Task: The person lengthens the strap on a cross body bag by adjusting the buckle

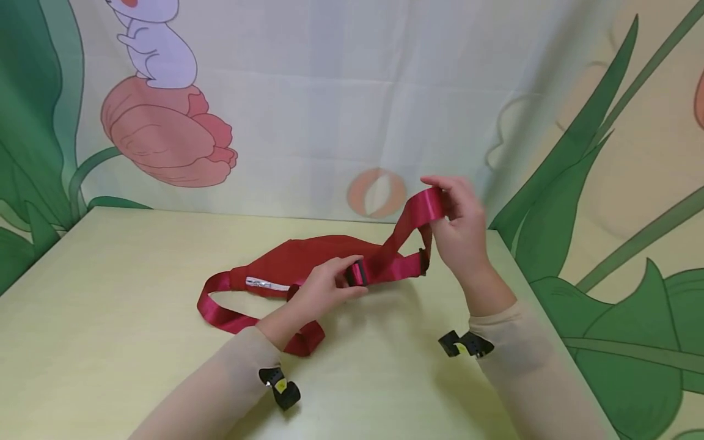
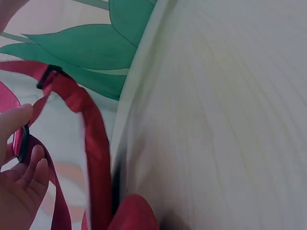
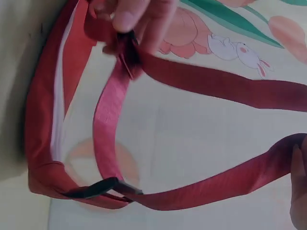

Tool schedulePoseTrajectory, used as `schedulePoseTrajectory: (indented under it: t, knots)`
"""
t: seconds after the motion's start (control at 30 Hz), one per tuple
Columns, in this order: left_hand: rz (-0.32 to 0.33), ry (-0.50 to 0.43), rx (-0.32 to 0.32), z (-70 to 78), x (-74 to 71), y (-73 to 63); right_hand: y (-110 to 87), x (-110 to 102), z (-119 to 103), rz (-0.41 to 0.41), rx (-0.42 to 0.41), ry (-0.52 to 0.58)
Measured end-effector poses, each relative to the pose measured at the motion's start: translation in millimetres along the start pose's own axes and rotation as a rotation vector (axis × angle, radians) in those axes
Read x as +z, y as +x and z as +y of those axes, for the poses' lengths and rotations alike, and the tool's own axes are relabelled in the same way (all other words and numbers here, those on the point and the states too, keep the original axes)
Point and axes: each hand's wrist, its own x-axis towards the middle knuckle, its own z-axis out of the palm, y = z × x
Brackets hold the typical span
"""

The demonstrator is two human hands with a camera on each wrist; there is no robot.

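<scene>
A red waist bag (image 1: 319, 256) with a silver zipper (image 1: 266, 284) rests on the table. My left hand (image 1: 327, 284) pinches a black buckle (image 1: 359, 273) on its red strap (image 1: 393, 241), thumb on one side and fingers on the other; the left wrist view shows the same buckle (image 2: 20, 143) between thumb and fingers. My right hand (image 1: 461, 223) holds up a loop of the strap to the right, above the table. A second black slider (image 1: 423, 261) hangs on the strap below that hand, and it shows in the right wrist view as a dark slider (image 3: 103, 188).
The other strap end (image 1: 220, 311) curls on the pale table (image 1: 137, 366) left of the bag, passing under my left forearm. A printed cloth (image 1: 308, 122) with flowers and leaves hangs behind the table. A black camera (image 1: 280, 388) sits on my left sleeve.
</scene>
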Motion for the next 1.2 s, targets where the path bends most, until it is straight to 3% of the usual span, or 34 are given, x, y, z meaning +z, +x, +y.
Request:
schedulePoseTrajectory:
  t: [0.07,0.13,0.23,0.33,0.43,0.5,0.6,0.67,0.73,0.8,0.87,0.93,1.0,1.2]
  knots:
    - [-0.016,-0.012,0.004,2.2,2.2,1.0,-2.6,3.7,0.8,-0.054,0.064,0.061]
    - [-0.022,-0.016,-0.001,3.0,2.8,-0.1,-5.7,5.4,5.7,-0.143,0.148,0.052]
    - [-0.018,-0.016,-0.036,1.3,-1.3,-4.2,-12.8,1.8,22.1,-0.323,0.284,-0.117]
    - [-0.01,0.002,-0.067,-4.1,-9.1,-9.9,-24.9,-6.5,48.2,-0.552,0.408,-0.293]
    - [-0.024,0.017,-0.072,-10.0,-14.8,-15.3,-41.6,-13.6,72.7,-0.773,0.548,-0.323]
    - [-0.045,0.021,-0.07,-13.4,-16.5,-18.4,-50.9,-15.8,79.5,-0.852,0.617,-0.319]
    - [-0.059,0.028,-0.067,-16.2,-17.7,-22.9,-57.6,-11.4,75.1,-0.835,0.599,-0.353]
    - [-0.054,0.035,-0.064,-17.3,-18.7,-25.5,-59.7,-2.9,66.2,-0.767,0.498,-0.395]
    - [-0.041,0.04,-0.061,-17.4,-19.7,-27.5,-63.2,9.9,56.9,-0.75,0.369,-0.416]
    - [-0.032,0.04,-0.053,-17.5,-19.8,-28.1,-69.3,24.2,50.7,-0.802,0.26,-0.43]
    - [-0.03,0.034,-0.043,-16.6,-19.5,-28.5,-77.3,37.1,48.3,-0.876,0.218,-0.444]
    - [-0.041,0.037,-0.03,-16.8,-19.1,-29.1,-84.4,47.7,49.0,-0.92,0.247,-0.438]
    - [-0.05,0.053,-0.012,-17.4,-19.5,-30.8,-89.7,55.3,52.0,-0.899,0.314,-0.409]
    - [-0.04,0.094,0.075,-20.2,-24.4,-38.0,-94.5,66.0,61.2,-0.815,0.499,-0.112]
